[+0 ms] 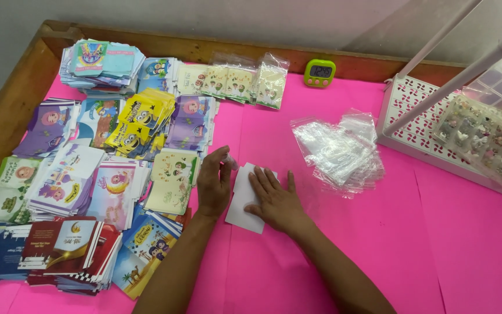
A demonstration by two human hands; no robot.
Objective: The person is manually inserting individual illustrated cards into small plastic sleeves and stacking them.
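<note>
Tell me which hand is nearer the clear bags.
Right. The right hand lies flat on the white paper, just left of the clear bags; the left hand is farther left.

Stacks of colourful printed envelopes (pixel 117 157), clear plastic bags (pixel 338 152), green digital timer (pixel 320 73), white perforated basket (pixel 416 125).

Bright, even light is falling from above onto the vivid pink paper-covered surface (pixel 332 244). Soft, short shadows are lying beneath the forearms. Mild glare is showing on the heap of clear plastic sleeves (pixel 338 152). Focus is holding sharp centrally; edges are bowing slightly from wide-angle distortion.
</note>
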